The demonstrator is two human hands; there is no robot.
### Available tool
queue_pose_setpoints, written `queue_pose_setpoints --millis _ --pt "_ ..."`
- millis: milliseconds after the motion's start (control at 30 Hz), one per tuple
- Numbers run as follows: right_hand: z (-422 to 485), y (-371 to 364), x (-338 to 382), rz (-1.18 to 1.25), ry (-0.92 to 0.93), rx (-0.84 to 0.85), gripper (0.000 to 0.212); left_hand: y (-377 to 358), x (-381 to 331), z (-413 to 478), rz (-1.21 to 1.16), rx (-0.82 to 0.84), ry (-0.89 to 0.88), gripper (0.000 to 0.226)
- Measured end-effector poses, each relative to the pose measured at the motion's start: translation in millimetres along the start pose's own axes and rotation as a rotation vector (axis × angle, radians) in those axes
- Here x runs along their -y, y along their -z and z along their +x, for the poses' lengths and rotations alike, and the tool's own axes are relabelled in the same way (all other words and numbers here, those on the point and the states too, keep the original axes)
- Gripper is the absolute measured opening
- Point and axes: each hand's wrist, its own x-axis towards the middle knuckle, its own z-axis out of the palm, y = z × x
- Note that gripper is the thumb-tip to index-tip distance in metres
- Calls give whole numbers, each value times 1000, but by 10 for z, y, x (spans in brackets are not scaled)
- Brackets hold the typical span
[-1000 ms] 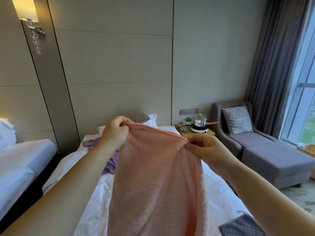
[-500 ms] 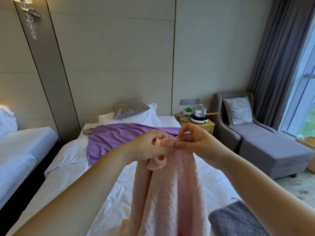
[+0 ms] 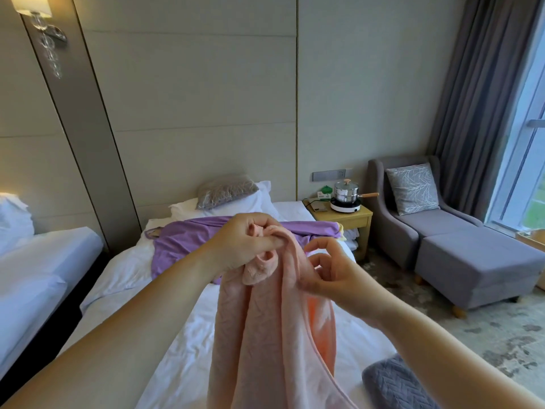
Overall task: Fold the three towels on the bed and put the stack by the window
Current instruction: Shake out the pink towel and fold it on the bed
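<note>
Left hand (image 3: 250,246): pinches both top corners of the pink towel (image 3: 253,335)
Right hand (image 3: 330,276): loose, grasping nothing — beside the fold
Tip: run it down the doubled edge — square the halves

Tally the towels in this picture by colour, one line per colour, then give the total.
pink towel: 1
purple towel: 1
grey towel: 1
Total: 3
</note>
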Motion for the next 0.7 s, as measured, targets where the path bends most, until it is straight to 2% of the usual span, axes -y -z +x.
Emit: queue_pose_setpoints --millis 100,167,300,367,433,533,633,700 --pt "-14 -69 3 -75 107 -79 37 59 -129 56 -15 -111 -24 6" --pt "3 -88 41 -266 193 -153 24 84 -187 95 -4 -170 -49 9" --pt "72 -107 80 -476 273 -373 28 94 -240 131 12 -247 -110 19" --pt "80 -129 85 -531 242 -347 24 89 -236 146 7 -314 -116 17" --pt "74 -174 62 -544 166 -237 16 79 -234 161 -16 -378 -104 17" --pt "71 -261 -3 -619 74 -101 29 73 -250 184 -35 -449 -102 13" --pt "70 -292 -56 -590 31 -96 25 139 -245 201 -28 -565 -111 9" --pt "41 -251 -82 -564 20 -116 13 228 -213 204 -48 -636 -109 10"
